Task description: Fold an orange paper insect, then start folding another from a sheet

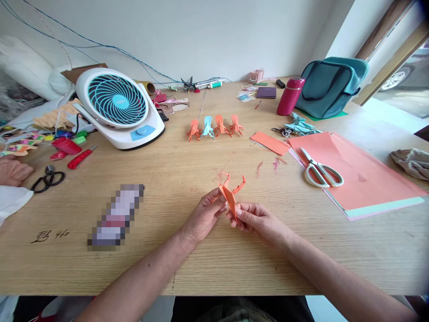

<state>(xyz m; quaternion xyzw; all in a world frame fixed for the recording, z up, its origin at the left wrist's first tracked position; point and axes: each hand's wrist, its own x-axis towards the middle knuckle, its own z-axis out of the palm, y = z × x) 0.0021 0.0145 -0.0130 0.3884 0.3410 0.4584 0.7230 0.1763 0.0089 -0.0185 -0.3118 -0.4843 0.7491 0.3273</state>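
- Head view: grasping a small orange paper figure [230, 201] with both hands, in front of the body, over the near part of the bench [268, 268].
- Pinching its left edge toward the far end with the left fingers [216, 205]; pinching the near end with the right fingers [246, 215]; released on neither side.
- Well beyond the fingers, standing in a row: three orange figures [220, 125] and one blue figure [208, 127], all apparently finished.
- In the fingers, a flat body and bent limbs already formed; probably nearly done, with perhaps only shaping or adjusting left; cannot tell about any remaining folds.
- Pointing away from the fingers with the bent limbs, spread at the far end; narrowing toward the right fingertips at the near end.
- Long axis running from near right to far left, with the body tilted rather than flat.
- Beyond the fingers to the right, untouched: orange paper strips [270, 143], plus scissors [320, 174] resting on large paper sheets [368, 174].
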